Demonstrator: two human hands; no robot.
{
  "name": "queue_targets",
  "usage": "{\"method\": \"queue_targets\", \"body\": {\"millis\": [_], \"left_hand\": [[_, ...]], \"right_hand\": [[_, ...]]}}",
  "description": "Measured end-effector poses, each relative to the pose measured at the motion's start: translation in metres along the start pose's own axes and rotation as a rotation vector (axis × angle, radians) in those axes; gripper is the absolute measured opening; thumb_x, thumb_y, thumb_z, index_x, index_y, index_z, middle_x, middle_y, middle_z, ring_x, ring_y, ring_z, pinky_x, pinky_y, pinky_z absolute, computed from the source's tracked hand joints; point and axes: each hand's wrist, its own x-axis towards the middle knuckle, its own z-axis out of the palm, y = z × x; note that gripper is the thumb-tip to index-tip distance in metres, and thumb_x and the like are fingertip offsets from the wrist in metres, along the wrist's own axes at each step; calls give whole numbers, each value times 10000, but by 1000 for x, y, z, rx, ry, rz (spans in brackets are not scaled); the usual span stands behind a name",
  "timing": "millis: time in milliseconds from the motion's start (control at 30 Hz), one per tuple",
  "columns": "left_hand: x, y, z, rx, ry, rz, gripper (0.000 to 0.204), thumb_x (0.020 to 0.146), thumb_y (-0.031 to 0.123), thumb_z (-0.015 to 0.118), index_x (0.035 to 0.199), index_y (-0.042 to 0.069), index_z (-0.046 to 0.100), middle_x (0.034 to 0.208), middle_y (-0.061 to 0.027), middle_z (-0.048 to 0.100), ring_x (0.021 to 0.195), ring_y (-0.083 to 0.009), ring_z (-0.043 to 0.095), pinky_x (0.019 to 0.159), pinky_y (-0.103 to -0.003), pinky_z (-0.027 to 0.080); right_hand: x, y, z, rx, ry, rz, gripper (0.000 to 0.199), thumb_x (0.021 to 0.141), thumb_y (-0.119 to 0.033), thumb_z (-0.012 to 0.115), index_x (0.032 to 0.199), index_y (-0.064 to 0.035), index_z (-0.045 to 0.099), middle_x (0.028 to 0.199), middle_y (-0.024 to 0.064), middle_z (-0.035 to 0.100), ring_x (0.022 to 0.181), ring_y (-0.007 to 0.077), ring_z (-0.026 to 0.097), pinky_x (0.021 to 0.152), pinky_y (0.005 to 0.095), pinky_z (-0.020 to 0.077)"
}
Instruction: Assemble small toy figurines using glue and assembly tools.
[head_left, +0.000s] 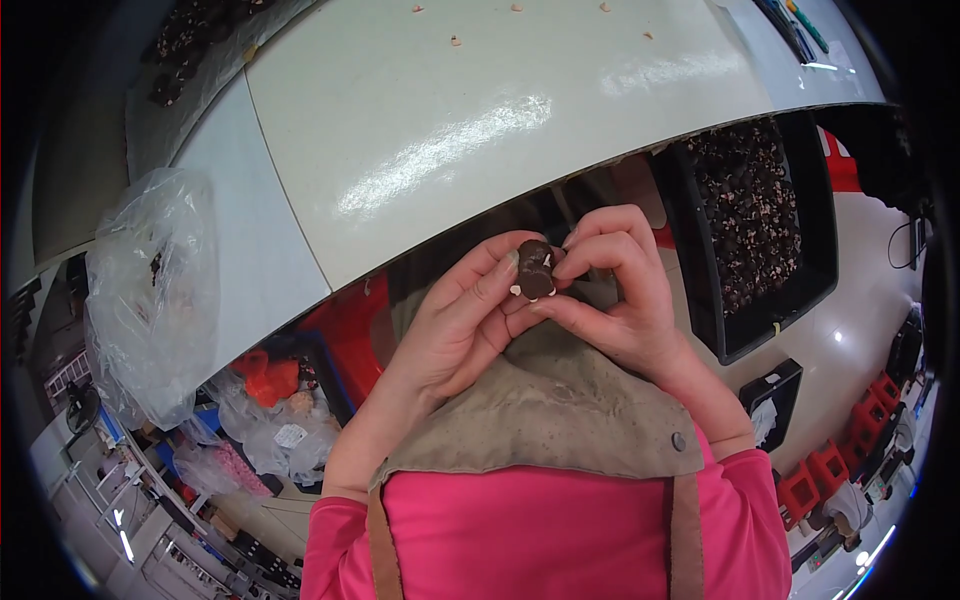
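A small dark brown rounded piece [536, 270] with pale pinkish-white bits on it is held up in front of my apron. My left hand [468, 315] grips it from the left, with the thumb pressed on its side and the other fingers behind. On the other side, my right hand [625, 290] has its thumb and fingertips closed at the piece's right and lower edge, beside the pale bits. What the piece is made of, and exactly what it is, cannot be told.
The pale table [400, 130] before me bears a few tiny pinkish scraps. To the right, a black tray [715, 310] holds many similar dark pieces. A clear plastic bag [150, 300] hangs at the left table edge; more bags [285, 435] lie below. Pens [805, 25] lie far right.
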Motion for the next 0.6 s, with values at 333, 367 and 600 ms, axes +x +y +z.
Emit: {"method": "queue_targets", "body": {"millis": [333,367,600], "left_hand": [[1,0,-1,-66,-90,38,348,978,142,434,1307,29,418,1232,-106,518,1131,-172,516,955,-315,451],[2,-1,-3,-68,-122,46,357,978,137,432,1318,31,409,1247,-105,510,1137,-174,513,965,-318,443],[2,0,1,-26,-159,98,383,977,123,425,1348,41,380,1332,-120,456,1211,-200,476,1006,-332,416]], "right_hand": [[1,-1,-2,-22,-8,-64,294,660,-30,791,860,-92,585,1004,72,473,907,175,529,753,274,483],[1,-1,-2,-23,-9,-66,313,651,-48,805,862,-96,580,1003,74,474,920,184,531,790,290,483],[2,-2,-3,17,-16,-73,272,681,-5,768,886,-88,608,1032,80,461,918,178,533,761,274,500]]}}
